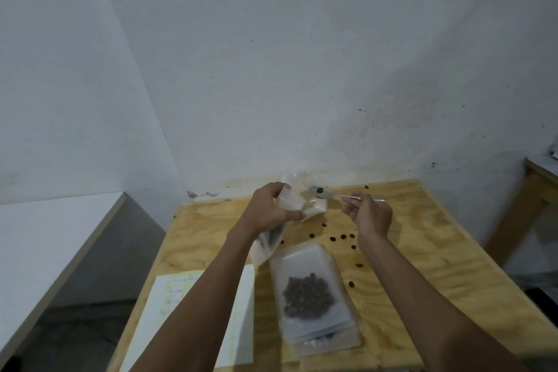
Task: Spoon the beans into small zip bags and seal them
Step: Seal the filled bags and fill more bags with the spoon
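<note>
The left hand [271,205] is gripping a small zip bag [297,199] by its upper part, fingers curled round the plastic, holding it raised above the table [422,251] at the far edge. The right hand [370,214] is pinching the handle of a spoon [321,192]. The spoon's long axis is running roughly level, right to left, with the bowl pointing at the bag and sitting just beside or at its mouth; which, I cannot tell. The bowl is carrying what look like one or two beans [322,190]. The right hand is therefore the one feeding, and the bag is lying to its left.

Contents: the held bag is appearing almost empty. A second bag [311,296], lying flat nearer the person, is holding a cluster of beans. Loose beans are lying scattered on the table between the hands and to the right. A paper sheet [241,311] is lying under the left forearm.
</note>
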A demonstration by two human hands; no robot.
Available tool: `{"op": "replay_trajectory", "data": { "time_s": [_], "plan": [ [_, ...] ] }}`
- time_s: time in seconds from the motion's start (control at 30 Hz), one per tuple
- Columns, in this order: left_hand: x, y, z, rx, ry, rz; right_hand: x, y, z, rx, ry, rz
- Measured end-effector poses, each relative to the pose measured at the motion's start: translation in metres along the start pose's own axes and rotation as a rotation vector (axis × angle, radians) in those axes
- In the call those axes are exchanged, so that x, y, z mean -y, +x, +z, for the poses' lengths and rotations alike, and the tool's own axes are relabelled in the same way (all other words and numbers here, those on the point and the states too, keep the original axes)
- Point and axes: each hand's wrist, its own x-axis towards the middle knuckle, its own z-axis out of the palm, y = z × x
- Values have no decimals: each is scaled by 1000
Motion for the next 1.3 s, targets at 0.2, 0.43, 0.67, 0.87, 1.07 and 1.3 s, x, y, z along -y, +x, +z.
{"op": "replay_trajectory", "data": {
  "time_s": [0.2,0.43,0.67,0.87,1.07,1.3],
  "plan": [
    [7,-6,13,-110,30,55,19,-6,7,76,4,-98],
    [6,-8,18,-247,44,113,35,-21,14,282,-183,-282],
    [3,-14,14,-338,56,155,42,-26,17,351,-181,-303],
    [5,-14,-2,-485,-75,94,46,1,4,6,-99,-142],
    [-2,-13,-11,-567,-194,69,22,14,-14,-130,-436,-131],
    [-12,-12,-7,-551,-190,106,0,24,-16,-101,-752,-244]
  ]
}}
